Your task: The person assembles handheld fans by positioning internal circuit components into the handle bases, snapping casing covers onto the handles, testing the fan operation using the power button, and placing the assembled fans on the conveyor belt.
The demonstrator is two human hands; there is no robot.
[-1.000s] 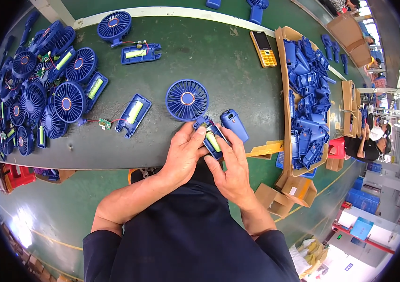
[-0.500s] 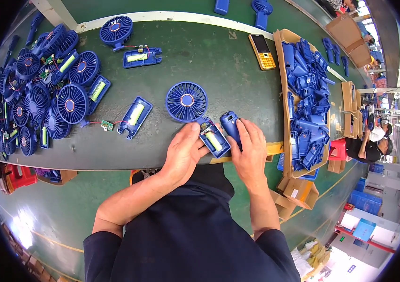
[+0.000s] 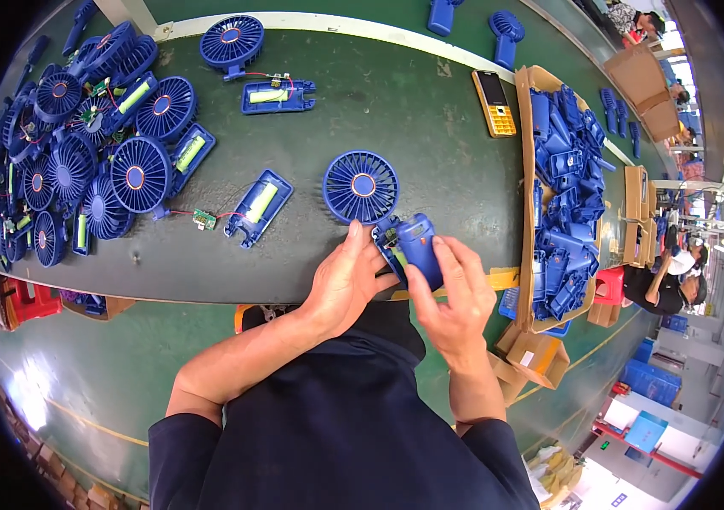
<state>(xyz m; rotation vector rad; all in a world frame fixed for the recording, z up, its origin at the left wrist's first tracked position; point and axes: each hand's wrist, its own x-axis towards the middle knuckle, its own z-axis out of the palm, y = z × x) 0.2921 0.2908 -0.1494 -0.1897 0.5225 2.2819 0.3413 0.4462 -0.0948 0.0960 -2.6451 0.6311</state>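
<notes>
A blue handheld fan (image 3: 363, 185) lies face up at the bench's near edge, its opened handle toward me. My left hand (image 3: 346, 276) grips that handle from the left, with the thumb near its neck. Inside the handle, a green battery and small circuit parts show only in part. Between the fingers and thumb of my right hand (image 3: 455, 293) is a blue handle cover (image 3: 420, 246). It is tilted over the right side of the open handle and hides most of the battery. Whether the two parts touch, I cannot tell.
Many unfinished fans (image 3: 73, 170) are heaped at left. Two more open handles (image 3: 260, 208) with batteries lie wired on the green bench (image 3: 294, 153). A cardboard box (image 3: 528, 204) of blue covers stands at right, beside a yellow-and-black phone (image 3: 495, 104). Other people sit farther right.
My right hand has brought the cover from beside the fan's handle to over it, hiding much of the battery. The view has shifted slightly.
</notes>
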